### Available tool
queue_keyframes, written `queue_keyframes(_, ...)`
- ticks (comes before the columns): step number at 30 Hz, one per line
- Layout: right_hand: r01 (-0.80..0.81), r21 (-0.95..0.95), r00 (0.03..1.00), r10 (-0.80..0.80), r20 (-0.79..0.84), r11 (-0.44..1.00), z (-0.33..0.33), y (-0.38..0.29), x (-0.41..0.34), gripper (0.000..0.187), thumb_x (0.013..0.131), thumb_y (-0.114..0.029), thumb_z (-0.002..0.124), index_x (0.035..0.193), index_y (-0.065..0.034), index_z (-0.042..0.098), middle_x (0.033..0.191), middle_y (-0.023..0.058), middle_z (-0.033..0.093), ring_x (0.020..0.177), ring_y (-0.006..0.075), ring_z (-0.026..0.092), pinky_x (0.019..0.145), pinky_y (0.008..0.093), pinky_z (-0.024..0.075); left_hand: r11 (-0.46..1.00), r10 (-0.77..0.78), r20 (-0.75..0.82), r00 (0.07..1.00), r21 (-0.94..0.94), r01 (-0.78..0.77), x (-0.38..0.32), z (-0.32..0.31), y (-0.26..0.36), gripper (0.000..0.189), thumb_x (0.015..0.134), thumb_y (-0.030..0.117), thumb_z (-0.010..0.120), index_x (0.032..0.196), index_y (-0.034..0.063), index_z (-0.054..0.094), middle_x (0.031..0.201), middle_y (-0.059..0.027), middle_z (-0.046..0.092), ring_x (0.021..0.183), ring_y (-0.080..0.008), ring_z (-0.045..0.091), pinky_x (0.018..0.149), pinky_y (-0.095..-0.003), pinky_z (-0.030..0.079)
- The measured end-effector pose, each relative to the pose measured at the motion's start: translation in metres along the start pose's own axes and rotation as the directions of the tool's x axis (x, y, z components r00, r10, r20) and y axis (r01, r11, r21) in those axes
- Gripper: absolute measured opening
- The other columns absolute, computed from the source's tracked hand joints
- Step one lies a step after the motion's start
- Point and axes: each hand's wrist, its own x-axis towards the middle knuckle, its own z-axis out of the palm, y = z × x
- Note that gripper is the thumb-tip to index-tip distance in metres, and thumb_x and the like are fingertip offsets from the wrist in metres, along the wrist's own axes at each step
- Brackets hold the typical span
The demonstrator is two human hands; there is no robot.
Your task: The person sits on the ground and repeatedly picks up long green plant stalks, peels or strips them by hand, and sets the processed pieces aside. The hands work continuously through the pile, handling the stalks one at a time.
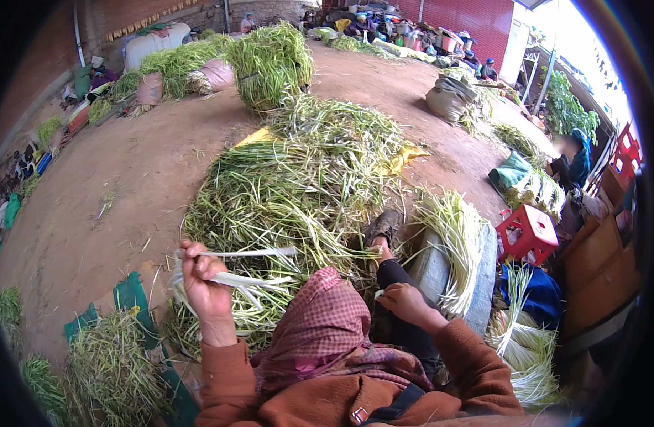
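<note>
My left hand (206, 277), raised at the left, is closed around several pale stalks (246, 278) of a leafy green plant; their white ends point right. One thin stalk stands out above the others, level with my fingertips. My right hand (407, 301) is near my knee, with its fingertips pinched on a small whitish piece (379, 294) too small to identify. Ahead of both hands lies a large heap of loose green stalks and leaves (289, 197). Right of my right hand, cleaned pale stalks (460, 251) lie over a grey wrapped bundle (484, 277).
A red plastic stool (528, 232) stands at the right, above more pale stalks (524, 341). A person (575, 160) sits beyond it. Another leafy heap (113, 363) lies at lower left by green cloth (134, 296). A tall tied bale (271, 69) stands behind the main heap.
</note>
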Motion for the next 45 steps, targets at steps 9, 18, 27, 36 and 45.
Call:
queue_keyframes(9,0.075,0.095,0.996,-0.070,-0.055,0.993,-0.027,-0.063,0.040,0.033,0.081,-0.018,0.063,0.112,-0.0070,0.055,0.082,0.0121,0.065,0.076,0.0290,0.063,0.067,0.0362,0.0494,0.997,-0.063,-0.095,0.993,-0.050,0.058,0.001,-0.005,-0.033,0.018,0.096,0.017,0.046,0.100,0.0047,0.058,0.083,-0.0048,0.059,0.057,-0.0099,0.050,0.046,-0.0211,0.041)
queue_keyframes(18,0.230,0.526,0.964,-0.117,-0.239,0.819,-0.065,-0.108,0.066,0.042,0.091,-0.029,0.055,0.123,-0.0028,0.049,0.109,0.0087,0.060,0.103,0.0197,0.053,0.087,0.0336,0.0413,0.989,-0.130,-0.105,0.986,-0.088,0.121,0.001,-0.002,-0.058,0.017,0.097,0.017,0.044,0.098,0.0052,0.056,0.080,-0.0037,0.056,0.055,-0.0089,0.045,0.045,-0.0197,0.037)
queue_keyframes(27,0.456,0.461,0.890,-0.400,-0.221,0.761,-0.063,-0.149,0.071,0.027,0.089,-0.020,0.058,0.107,0.0001,0.058,0.090,0.0136,0.060,0.081,0.0262,0.061,0.070,0.0342,0.0479,0.987,-0.075,-0.089,0.993,0.138,0.087,0.011,0.015,-0.065,0.015,0.096,0.023,0.047,0.104,0.0107,0.053,0.083,-0.0032,0.055,0.057,-0.0073,0.047,0.041,-0.0162,0.035)
queue_keyframes(36,0.472,0.309,0.863,-0.360,-0.356,0.826,-0.076,-0.164,0.079,0.021,0.084,-0.011,0.063,0.101,-0.0007,0.060,0.079,0.0125,0.058,0.070,0.0274,0.060,0.060,0.0346,0.0472,0.867,-0.100,-0.205,0.974,0.462,0.186,0.010,0.005,-0.087,0.031,0.089,0.033,0.057,0.110,0.0099,0.055,0.093,-0.0039,0.058,0.070,-0.0071,0.047,0.042,-0.0144,0.037)
queue_keyframes(45,0.383,0.258,0.877,-0.261,-0.403,0.887,-0.073,-0.139,0.092,0.023,0.081,-0.006,0.061,0.104,-0.0026,0.060,0.083,0.0147,0.062,0.076,0.0287,0.063,0.065,0.0349,0.0500,0.953,-0.003,-0.152,0.988,0.300,0.049,0.024,0.007,-0.093,0.020,0.091,0.030,0.054,0.099,0.0118,0.050,0.071,0.0018,0.052,0.067,-0.0125,0.051,0.072,-0.0324,0.047)
